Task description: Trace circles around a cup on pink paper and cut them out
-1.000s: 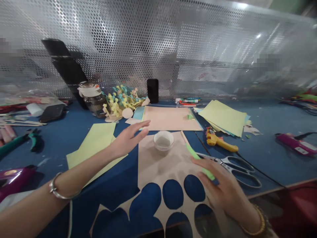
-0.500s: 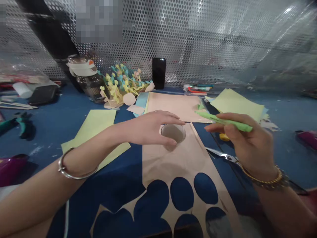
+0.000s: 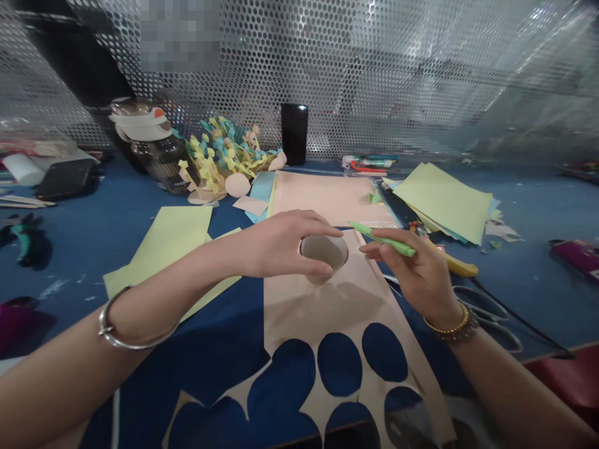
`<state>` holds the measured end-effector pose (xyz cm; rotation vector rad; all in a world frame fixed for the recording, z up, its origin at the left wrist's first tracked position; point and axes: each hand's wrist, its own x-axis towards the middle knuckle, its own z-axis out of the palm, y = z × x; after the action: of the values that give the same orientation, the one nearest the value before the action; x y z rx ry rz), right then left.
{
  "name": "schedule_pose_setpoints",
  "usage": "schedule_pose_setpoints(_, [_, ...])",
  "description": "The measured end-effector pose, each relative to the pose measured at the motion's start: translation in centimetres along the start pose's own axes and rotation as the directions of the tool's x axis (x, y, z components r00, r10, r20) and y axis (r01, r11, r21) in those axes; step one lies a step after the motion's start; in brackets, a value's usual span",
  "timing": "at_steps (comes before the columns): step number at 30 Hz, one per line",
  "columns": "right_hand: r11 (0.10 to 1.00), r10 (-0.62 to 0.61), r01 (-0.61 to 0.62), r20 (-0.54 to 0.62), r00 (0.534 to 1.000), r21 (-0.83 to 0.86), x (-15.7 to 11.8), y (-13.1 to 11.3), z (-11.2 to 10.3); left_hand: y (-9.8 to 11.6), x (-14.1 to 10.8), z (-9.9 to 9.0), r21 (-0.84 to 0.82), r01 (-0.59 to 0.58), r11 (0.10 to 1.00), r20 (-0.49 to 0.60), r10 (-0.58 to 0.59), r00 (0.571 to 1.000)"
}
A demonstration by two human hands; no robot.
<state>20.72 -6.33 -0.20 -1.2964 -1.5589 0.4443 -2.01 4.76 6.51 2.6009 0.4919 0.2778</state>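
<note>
My left hand curves around a small round cup, thumb on the near side and fingers on the far side. The cup stands on a peach paper sheet whose lower part has several round holes cut out. In my right hand is a light green pen, pinched between thumb and fingers, its tip pointing left just beyond the cup's rim. The pen tip appears clear of the paper. Below and right of that hand lie scissors, partly hidden by the wrist.
Yellow-green paper lies left, and another yellow-green stack right. Behind are peach sheets, a bottle, paper flowers, an upright phone and pens. A yellow-handled tool with a cable lies right.
My right hand has moved left with the pen, bringing its tip close to the cup. The yellow-handled tool and scissor handles now show. My left hand stays at the cup; the view shifts slightly.
</note>
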Motion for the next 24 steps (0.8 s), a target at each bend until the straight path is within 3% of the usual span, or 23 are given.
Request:
schedule_pose_setpoints(15, [0.994, 0.013, -0.009, 0.036, 0.999, -0.110, 0.15, -0.45, 0.05, 0.78, 0.01, -0.40, 0.012, 0.094, 0.996, 0.061, -0.094, 0.994])
schedule_pose_setpoints(24, [0.994, 0.037, -0.034, 0.031, 0.999, -0.104, -0.06, -0.13, 0.34, 0.92, -0.08, -0.56, 0.000, 0.091, 0.996, 0.087, -0.091, 0.992])
